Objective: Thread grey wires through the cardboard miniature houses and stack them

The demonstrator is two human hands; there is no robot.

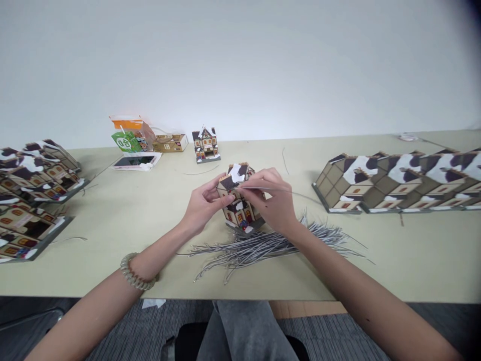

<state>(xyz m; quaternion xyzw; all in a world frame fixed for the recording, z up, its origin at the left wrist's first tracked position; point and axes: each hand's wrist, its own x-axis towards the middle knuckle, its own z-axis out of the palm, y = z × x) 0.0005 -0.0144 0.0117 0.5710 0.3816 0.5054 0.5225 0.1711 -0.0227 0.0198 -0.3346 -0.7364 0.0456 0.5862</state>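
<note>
**Hands on a model house, wire at the roof**

Left hand (203,203) grips the house (240,200) from its left side, fingers closed on the roof edge and wall. My right hand (272,200) grasps the house from the right and pinches a thin wire (278,189) between thumb and fingertips; the wire runs off to the right, over the table (158,210). I hold the house tilted, just above the table in front of me, its base near the pile of wires (263,245) lying under my right wrist.

Risks, as I judge them: the pinch is light, so the wire could slip out; a hard squeeze might crush the thin roof panel; my right forearm could sweep the pile and scatter it.

House: small, tan walls, dark brown roof with white snow patches, red and yellow windows, grey base. It looks like printed card.

Further out: a row of like houses (398,183) at right, more houses (30,195) at left, a single house (206,144) and a packet (130,136) at the far edge.
</note>
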